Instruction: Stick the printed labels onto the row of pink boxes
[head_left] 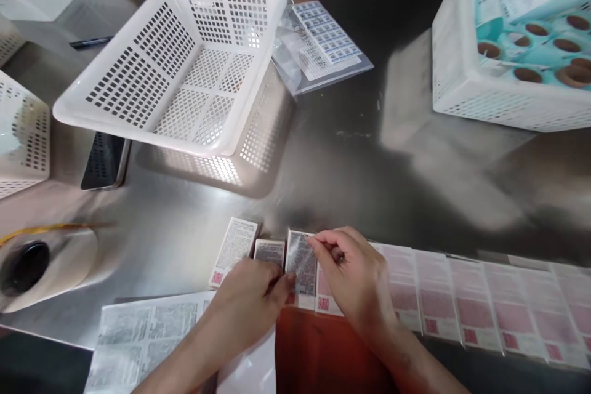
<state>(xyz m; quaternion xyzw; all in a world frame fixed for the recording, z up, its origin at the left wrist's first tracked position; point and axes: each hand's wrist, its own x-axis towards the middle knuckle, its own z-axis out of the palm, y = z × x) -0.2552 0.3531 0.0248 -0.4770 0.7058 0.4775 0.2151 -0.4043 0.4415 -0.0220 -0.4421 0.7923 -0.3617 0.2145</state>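
A clear label with dense dark print (301,265) lies over one small white box near the table's front edge. My right hand (353,277) pinches its upper right corner between thumb and forefinger. At its lower left, the closed thumb and fingers of my left hand (252,295) hold the label's edge. Two more printed boxes stand to the left, a tilted box (234,249) and a shorter-looking box (269,250) partly behind my left hand. A row of boxes with pink panels (438,286) runs off to the right. Under my left forearm lies a sheet of printed labels (124,332).
A white perforated basket (226,135) stands tilted in view behind the hands. Another basket (462,86) holds teal-wrapped rolls at the back right. A phone (106,160), a tape roll (60,265), a pen (90,42) and a bagged label sheet (327,31) lie on the metal table.
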